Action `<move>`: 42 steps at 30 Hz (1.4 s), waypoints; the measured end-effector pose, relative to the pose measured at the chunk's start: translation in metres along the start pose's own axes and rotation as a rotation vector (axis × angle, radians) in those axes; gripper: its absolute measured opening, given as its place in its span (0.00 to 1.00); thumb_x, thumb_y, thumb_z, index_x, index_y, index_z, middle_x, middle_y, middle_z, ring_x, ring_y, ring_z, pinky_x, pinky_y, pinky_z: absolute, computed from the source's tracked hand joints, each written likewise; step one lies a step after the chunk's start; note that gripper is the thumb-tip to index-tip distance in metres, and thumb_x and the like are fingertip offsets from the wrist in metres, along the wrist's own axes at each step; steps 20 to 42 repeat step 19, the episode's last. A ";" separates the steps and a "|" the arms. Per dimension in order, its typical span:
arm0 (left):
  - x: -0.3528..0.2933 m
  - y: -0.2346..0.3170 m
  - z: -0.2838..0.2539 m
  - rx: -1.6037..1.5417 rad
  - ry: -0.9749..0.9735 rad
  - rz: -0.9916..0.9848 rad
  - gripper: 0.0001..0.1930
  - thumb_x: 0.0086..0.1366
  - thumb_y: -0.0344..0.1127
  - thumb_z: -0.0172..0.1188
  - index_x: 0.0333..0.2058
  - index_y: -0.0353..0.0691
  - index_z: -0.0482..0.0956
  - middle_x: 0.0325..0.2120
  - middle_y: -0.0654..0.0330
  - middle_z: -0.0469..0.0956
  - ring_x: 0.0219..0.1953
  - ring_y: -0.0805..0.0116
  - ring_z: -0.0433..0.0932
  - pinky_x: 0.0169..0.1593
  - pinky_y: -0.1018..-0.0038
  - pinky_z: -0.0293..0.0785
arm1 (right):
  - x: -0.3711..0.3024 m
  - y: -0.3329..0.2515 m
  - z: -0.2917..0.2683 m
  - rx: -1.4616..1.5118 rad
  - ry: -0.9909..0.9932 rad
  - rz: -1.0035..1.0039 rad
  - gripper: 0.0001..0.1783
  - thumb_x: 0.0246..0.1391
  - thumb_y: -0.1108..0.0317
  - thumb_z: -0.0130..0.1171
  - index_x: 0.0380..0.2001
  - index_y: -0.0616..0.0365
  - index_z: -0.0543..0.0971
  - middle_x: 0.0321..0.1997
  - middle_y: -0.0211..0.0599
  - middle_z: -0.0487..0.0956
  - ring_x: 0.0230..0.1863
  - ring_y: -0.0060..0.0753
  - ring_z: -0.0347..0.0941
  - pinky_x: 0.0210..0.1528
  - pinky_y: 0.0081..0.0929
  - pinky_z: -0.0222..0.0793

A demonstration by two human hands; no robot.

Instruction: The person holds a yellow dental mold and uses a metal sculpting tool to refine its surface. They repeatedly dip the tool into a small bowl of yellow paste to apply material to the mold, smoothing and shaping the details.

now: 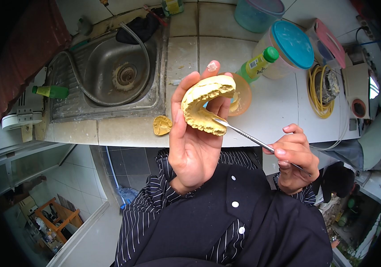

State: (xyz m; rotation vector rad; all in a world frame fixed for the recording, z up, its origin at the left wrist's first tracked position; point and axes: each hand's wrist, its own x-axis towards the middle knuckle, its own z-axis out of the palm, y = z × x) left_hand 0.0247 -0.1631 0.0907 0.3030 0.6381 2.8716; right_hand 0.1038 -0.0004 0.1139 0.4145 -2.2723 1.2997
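Note:
A yellow plaster dental cast [195, 104], horseshoe-shaped with a row of teeth, rests in my left hand [195, 155], its fingers wrapped behind and around it. In my right hand [295, 158] is a thin metal dental carving tool [252, 139], pinched like a pen. The tool's flat tip touches the inner edge of the cast near its lower arm. A second, smaller yellow plaster piece [162, 125] lies on the counter's front edge, left of my left hand. Behind the cast sits an orange bowl [242, 98], partly hidden by my fingers.
A steel sink [106, 58] with a grey hose [143, 49] lies to the left. Toward the back right stand a green bottle [255, 64], a blue-lidded tub [292, 44] and a pink-lidded container [326, 42]. Yellow cable [315, 95] is coiled at the right. A green bottle [51, 91] lies left of the sink.

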 end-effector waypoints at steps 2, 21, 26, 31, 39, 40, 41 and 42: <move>0.000 0.000 0.001 -0.003 0.005 0.001 0.25 0.69 0.42 0.36 0.61 0.39 0.52 0.64 0.46 0.48 0.65 0.55 0.53 0.65 0.67 0.54 | -0.002 0.000 0.000 0.014 0.020 0.007 0.06 0.53 0.69 0.59 0.35 0.56 0.77 0.29 0.34 0.81 0.33 0.29 0.76 0.49 0.38 0.63; -0.001 0.001 0.000 0.008 -0.002 0.007 0.25 0.69 0.41 0.36 0.61 0.39 0.52 0.64 0.47 0.47 0.65 0.54 0.53 0.65 0.67 0.53 | -0.003 0.001 0.002 0.035 0.033 0.030 0.08 0.55 0.66 0.58 0.36 0.56 0.77 0.30 0.35 0.81 0.32 0.30 0.75 0.49 0.40 0.63; -0.001 0.001 0.000 0.008 -0.002 0.007 0.25 0.69 0.41 0.36 0.61 0.39 0.52 0.64 0.47 0.47 0.65 0.54 0.53 0.65 0.67 0.53 | -0.003 0.001 0.002 0.035 0.033 0.030 0.08 0.55 0.66 0.58 0.36 0.56 0.77 0.30 0.35 0.81 0.32 0.30 0.75 0.49 0.40 0.63; -0.001 0.001 0.000 0.008 -0.002 0.007 0.25 0.69 0.41 0.36 0.61 0.39 0.52 0.64 0.47 0.47 0.65 0.54 0.53 0.65 0.67 0.53 | -0.003 0.001 0.002 0.035 0.033 0.030 0.08 0.55 0.66 0.58 0.36 0.56 0.77 0.30 0.35 0.81 0.32 0.30 0.75 0.49 0.40 0.63; -0.001 0.001 0.000 0.008 -0.002 0.007 0.25 0.69 0.41 0.36 0.61 0.39 0.52 0.64 0.47 0.47 0.65 0.54 0.53 0.65 0.67 0.53 | -0.003 0.001 0.002 0.035 0.033 0.030 0.08 0.55 0.66 0.58 0.36 0.56 0.77 0.30 0.35 0.81 0.32 0.30 0.75 0.49 0.40 0.63; -0.001 0.001 0.000 0.008 -0.002 0.007 0.25 0.69 0.41 0.36 0.61 0.39 0.52 0.64 0.47 0.47 0.65 0.54 0.53 0.65 0.67 0.53 | -0.003 0.001 0.002 0.035 0.033 0.030 0.08 0.55 0.66 0.58 0.36 0.56 0.77 0.30 0.35 0.81 0.32 0.30 0.75 0.49 0.40 0.63; -0.001 0.001 0.000 0.008 -0.002 0.007 0.25 0.69 0.41 0.36 0.61 0.39 0.52 0.64 0.47 0.47 0.65 0.54 0.53 0.65 0.67 0.53 | -0.003 0.001 0.002 0.035 0.033 0.030 0.08 0.55 0.66 0.58 0.36 0.56 0.77 0.30 0.35 0.81 0.32 0.30 0.75 0.49 0.40 0.63; -0.001 0.001 0.000 0.008 -0.002 0.007 0.25 0.69 0.41 0.36 0.61 0.39 0.52 0.64 0.47 0.47 0.65 0.54 0.53 0.65 0.67 0.53 | -0.003 0.001 0.002 0.035 0.033 0.030 0.08 0.55 0.66 0.58 0.36 0.56 0.77 0.30 0.35 0.81 0.32 0.30 0.75 0.49 0.40 0.63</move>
